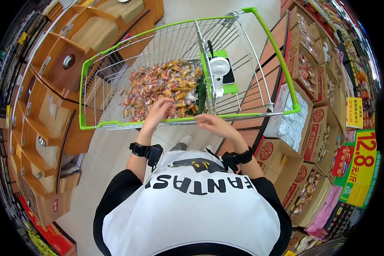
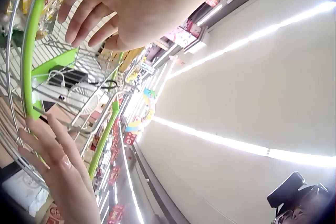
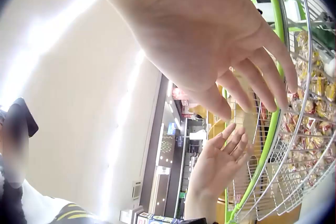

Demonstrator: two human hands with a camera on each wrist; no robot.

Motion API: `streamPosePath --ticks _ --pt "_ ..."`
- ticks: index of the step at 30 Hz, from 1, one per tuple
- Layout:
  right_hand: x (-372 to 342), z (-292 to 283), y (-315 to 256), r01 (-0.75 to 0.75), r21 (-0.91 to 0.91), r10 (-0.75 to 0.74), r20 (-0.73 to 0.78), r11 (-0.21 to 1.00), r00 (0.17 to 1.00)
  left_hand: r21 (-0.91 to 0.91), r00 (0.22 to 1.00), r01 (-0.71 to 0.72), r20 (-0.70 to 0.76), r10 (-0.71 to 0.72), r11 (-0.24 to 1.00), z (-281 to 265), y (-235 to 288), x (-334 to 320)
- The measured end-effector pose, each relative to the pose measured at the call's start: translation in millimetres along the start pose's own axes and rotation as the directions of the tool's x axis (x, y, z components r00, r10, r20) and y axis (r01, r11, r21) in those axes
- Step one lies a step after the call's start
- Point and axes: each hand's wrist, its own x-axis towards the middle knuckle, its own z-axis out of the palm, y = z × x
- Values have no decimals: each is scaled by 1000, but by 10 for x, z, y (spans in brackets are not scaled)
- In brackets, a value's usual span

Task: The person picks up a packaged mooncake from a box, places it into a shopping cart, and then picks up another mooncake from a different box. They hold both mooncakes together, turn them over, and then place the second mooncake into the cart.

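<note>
In the head view a shopping cart (image 1: 84, 85) with green edging stands before me. Individually wrapped snacks (image 1: 158, 81) are heaped in its basket. My left hand (image 1: 158, 113) is over the near rim, its relaxed fingers overlapping the snacks' near edge. My right hand (image 1: 217, 126) hovers at the same rim farther right, fingers loosely extended, palm bare in the right wrist view. Neither hand holds anything. Beside the snacks lies a long dark green item (image 1: 201, 94). A white handheld fan (image 1: 219, 67) and a black phone-like slab (image 1: 229, 77) sit on the green seat panel (image 1: 231, 88).
Wooden display bins (image 1: 51, 115) line the left side. Along the right, cardboard boxes (image 1: 320, 123) hold packaged goods, near a yellow price sign (image 1: 362, 164). A tub of whitish packets (image 1: 288, 115) stands close to the cart's right side. Tiled floor (image 1: 94, 170) shows between.
</note>
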Motion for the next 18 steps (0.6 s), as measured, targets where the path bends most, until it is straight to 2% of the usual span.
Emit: streamPosePath --ticks 5,7,9,11,18 --pt "-297 -95 38 -5 -38 -1 -157 999 988 44 976 -25 218 15 999 446 103 103" --pt "-439 -127 17 -89 -42 80 -171 995 982 -24 950 -9 312 16 1000 651 155 111" --pt "-553 -122 138 -66 -27 57 -245 997 968 -2 919 -26 393 25 1000 807 191 123" --pt "-694 -125 188 -46 -16 39 -323 999 946 39 864 -88 501 56 995 965 161 181" --pt "-1259 -125 244 -126 50 135 -495 991 859 104 715 -64 699 -27 993 1511 145 326"
